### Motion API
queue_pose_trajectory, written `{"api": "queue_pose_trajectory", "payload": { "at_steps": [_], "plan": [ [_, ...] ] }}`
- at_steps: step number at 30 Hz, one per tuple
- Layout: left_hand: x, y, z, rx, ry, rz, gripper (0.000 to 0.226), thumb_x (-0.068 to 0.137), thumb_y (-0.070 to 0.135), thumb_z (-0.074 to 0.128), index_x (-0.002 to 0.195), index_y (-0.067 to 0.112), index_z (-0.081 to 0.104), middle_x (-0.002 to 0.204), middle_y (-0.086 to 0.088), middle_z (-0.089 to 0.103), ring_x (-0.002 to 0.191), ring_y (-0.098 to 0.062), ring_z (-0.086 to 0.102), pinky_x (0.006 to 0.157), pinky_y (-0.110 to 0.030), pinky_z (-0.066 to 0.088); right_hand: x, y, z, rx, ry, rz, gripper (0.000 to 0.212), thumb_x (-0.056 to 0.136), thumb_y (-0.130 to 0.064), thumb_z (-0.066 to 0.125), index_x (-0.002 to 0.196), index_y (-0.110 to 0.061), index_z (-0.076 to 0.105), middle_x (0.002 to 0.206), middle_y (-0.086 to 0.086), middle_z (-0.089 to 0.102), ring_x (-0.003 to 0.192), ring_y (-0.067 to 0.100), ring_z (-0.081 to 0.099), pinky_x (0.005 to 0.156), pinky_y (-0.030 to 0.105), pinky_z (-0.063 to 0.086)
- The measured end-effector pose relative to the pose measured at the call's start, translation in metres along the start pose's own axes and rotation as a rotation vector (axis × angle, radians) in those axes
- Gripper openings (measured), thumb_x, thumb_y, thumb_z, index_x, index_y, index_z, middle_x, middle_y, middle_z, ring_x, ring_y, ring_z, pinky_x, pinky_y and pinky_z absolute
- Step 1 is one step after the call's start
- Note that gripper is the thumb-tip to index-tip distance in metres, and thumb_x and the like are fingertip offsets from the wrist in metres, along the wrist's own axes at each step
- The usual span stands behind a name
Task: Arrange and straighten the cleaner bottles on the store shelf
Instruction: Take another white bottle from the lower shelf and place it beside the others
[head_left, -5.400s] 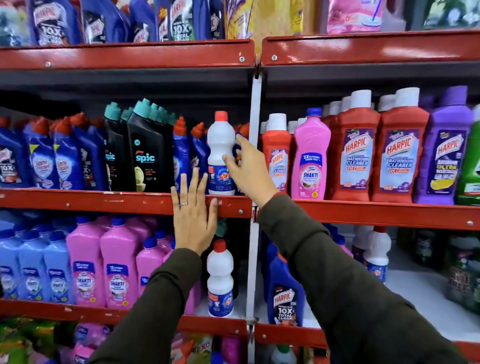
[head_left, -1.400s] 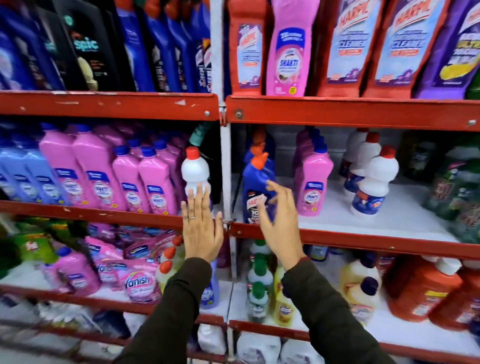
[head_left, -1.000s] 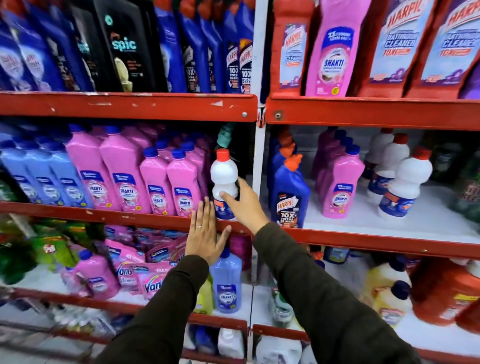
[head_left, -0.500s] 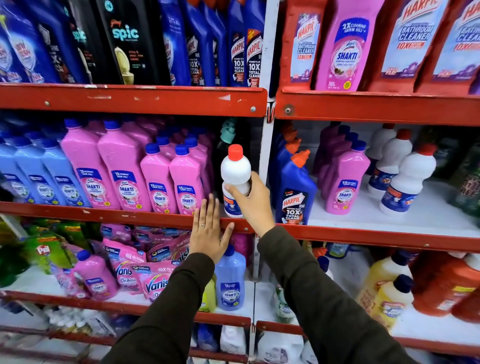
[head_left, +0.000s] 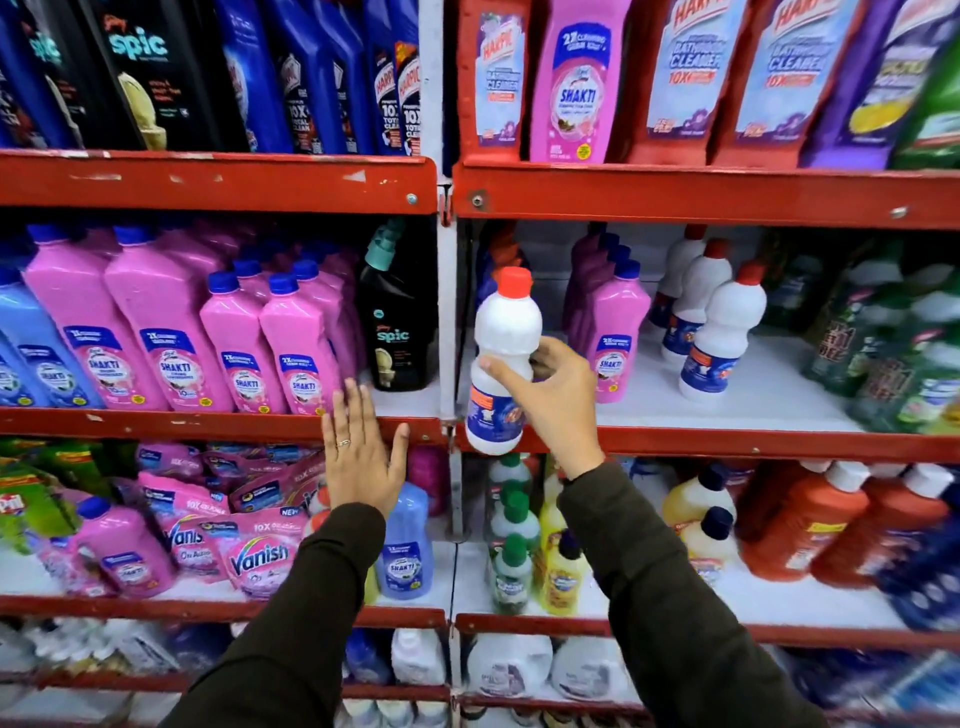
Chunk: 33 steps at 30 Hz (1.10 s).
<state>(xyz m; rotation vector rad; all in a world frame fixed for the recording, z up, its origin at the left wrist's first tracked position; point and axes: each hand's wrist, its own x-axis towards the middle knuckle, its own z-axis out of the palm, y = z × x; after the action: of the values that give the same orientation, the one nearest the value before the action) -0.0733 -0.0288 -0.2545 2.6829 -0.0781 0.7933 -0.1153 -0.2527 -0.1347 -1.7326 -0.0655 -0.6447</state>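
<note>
You are mid-move with a stray white bottle (head_left: 503, 358), lifted clear in front of the red shelf edge (head_left: 727, 441) by the upright post. Your right hand (head_left: 558, 402) grips its lower body, thumb in front, fingers wrapped behind. It likely belongs with the three white bottles (head_left: 711, 317) further right; carry it there upright. Your left hand (head_left: 361, 449) rests flat, fingers together, holding nothing.
</note>
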Motion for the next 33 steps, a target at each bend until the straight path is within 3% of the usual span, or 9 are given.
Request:
{"api": "queue_pose_trajectory", "payload": {
  "at_steps": [2,6,10,13,15,20,28,33],
  "plan": [
    [-0.011,0.022,0.006,-0.01,0.039,-0.001,0.08,0.103,0.054,0.017,0.163,0.0,0.015,0.173,-0.017,0.008,0.161,-0.034,0.008,0.13,-0.053,0.01,0.002,0.006,-0.029,-0.002,0.025,0.02,0.052,0.071,-0.038,0.09,0.113,-0.012,0.073,0.108,0.0,0.079,0.1,0.013,0.075,0.086,0.035,0.062],
    [-0.029,0.087,0.02,-0.061,0.069,0.163,0.075,0.103,0.045,0.031,0.161,-0.001,0.021,0.172,-0.019,0.014,0.159,-0.035,0.015,0.13,-0.044,0.0,0.006,0.018,-0.088,-0.033,0.113,0.024,0.057,0.066,-0.044,0.09,0.114,-0.017,0.075,0.1,-0.01,0.077,0.088,-0.008,0.072,0.073,0.011,0.055],
    [-0.037,0.15,0.033,-0.074,0.026,0.337,0.073,0.103,0.043,0.034,0.163,0.003,0.018,0.172,-0.015,0.012,0.16,-0.026,0.005,0.131,-0.038,-0.008,0.017,0.031,-0.14,-0.037,0.22,0.062,0.051,0.065,-0.041,0.094,0.108,-0.02,0.074,0.101,-0.011,0.077,0.092,-0.007,0.072,0.078,0.015,0.056],
    [-0.033,0.184,0.044,-0.043,-0.031,0.403,0.073,0.104,0.045,0.031,0.164,0.005,0.016,0.173,-0.013,0.009,0.161,-0.027,0.007,0.131,-0.041,0.0,0.028,0.04,-0.175,-0.061,0.293,0.048,0.046,0.067,-0.039,0.093,0.105,-0.026,0.072,0.096,-0.02,0.074,0.086,-0.018,0.067,0.074,0.006,0.052],
    [-0.032,0.198,0.051,0.002,-0.05,0.378,0.074,0.104,0.047,0.028,0.163,0.004,0.017,0.173,-0.014,0.011,0.161,-0.029,0.01,0.131,-0.047,0.012,0.036,0.046,-0.197,-0.093,0.331,0.048,0.046,0.068,-0.039,0.092,0.107,-0.025,0.072,0.096,-0.017,0.073,0.085,-0.02,0.066,0.071,0.001,0.049],
    [-0.036,0.205,0.065,0.037,-0.08,0.243,0.078,0.103,0.052,0.025,0.161,0.001,0.021,0.171,-0.017,0.015,0.158,-0.033,0.016,0.127,-0.053,0.027,0.056,0.062,-0.232,-0.168,0.377,0.062,0.055,0.069,-0.037,0.092,0.115,-0.013,0.073,0.111,0.003,0.077,0.1,0.01,0.069,0.086,0.026,0.054],
    [-0.036,0.207,0.073,0.047,-0.062,0.238,0.082,0.101,0.056,0.028,0.161,0.0,0.022,0.171,-0.017,0.015,0.158,-0.033,0.014,0.128,-0.046,0.012,0.078,0.078,-0.243,-0.235,0.355,0.069,0.057,0.069,-0.038,0.092,0.116,-0.013,0.072,0.116,0.008,0.077,0.098,0.012,0.067,0.08,0.021,0.049],
    [-0.035,0.205,0.077,0.052,-0.045,0.246,0.082,0.102,0.055,0.03,0.161,0.0,0.021,0.171,-0.017,0.014,0.158,-0.033,0.015,0.129,-0.041,0.002,0.077,0.09,-0.24,-0.282,0.336,0.09,0.059,0.069,-0.043,0.091,0.116,-0.013,0.072,0.117,0.007,0.077,0.103,0.018,0.071,0.084,0.027,0.053]
  ]
}}
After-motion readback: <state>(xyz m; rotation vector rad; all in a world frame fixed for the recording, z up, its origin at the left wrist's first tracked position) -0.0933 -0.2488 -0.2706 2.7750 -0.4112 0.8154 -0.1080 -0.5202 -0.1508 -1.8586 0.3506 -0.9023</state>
